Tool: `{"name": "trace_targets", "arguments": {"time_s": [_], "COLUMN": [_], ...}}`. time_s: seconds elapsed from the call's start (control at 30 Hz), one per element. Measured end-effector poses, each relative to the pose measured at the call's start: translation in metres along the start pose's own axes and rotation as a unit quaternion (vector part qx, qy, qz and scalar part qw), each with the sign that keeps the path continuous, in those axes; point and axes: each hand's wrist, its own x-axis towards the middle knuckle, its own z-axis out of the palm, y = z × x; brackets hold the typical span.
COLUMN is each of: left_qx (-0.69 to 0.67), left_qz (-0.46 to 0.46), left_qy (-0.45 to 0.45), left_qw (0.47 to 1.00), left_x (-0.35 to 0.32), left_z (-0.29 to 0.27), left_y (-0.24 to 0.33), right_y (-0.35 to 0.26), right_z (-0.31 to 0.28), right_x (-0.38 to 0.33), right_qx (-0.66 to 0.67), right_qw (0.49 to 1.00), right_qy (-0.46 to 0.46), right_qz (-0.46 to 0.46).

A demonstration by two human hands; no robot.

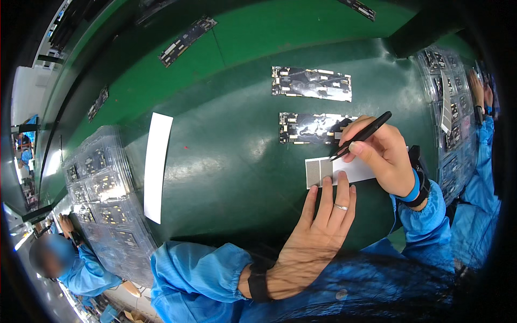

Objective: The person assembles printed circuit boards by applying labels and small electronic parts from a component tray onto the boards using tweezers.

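Note:
My right hand (389, 153) grips black tweezers (372, 128) like a pen. The tips point down at a white backing sheet (361, 169) with grey rectangular stickers (312, 175) at its left end. My left hand (315, 242) lies palm down with fingers stretched out and fingertips resting on the sheet's near edge; a ring is on one finger. Just beyond the sheet is a circuit board (299, 127) with shiny film, its right end partly covered by my right hand. A second, similar board (309, 82) lies farther back.
A white strip (158, 167) lies at left on the green table (231, 161). Stacked clear trays of boards stand left (110, 188) and right (455, 116), the right ones topped by a sticker strip (446, 105). More boards (187, 41) lie farther back. Co-workers in blue sleeves (91, 272) sit on both sides.

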Motion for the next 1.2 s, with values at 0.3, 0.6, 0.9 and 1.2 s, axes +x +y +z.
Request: {"name": "trace_targets", "arguments": {"time_s": [0.3, 0.6, 0.9, 1.2], "left_qx": [0.001, 0.010, -0.039, -0.040], "left_qz": [-0.024, -0.028, -0.064, -0.071], "left_qy": [0.005, -0.008, 0.045, 0.029], "left_qw": [1.000, 1.000, 0.996, 0.996], "left_x": [0.005, 0.014, 0.041, 0.046], "left_z": [0.004, -0.003, -0.013, -0.007], "left_y": [-0.001, -0.003, -0.024, -0.027], "right_y": [0.003, -0.006, 0.007, 0.001], "right_z": [-0.003, -0.009, -0.029, -0.016], "right_x": [0.001, 0.003, 0.032, 0.038], "right_qx": [0.020, 0.043, 0.032, 0.041], "right_qw": [0.999, 0.997, 0.994, 0.994], "right_qy": [0.019, 0.057, 0.105, 0.100], "right_qz": [0.023, 0.028, 0.028, 0.034]}}
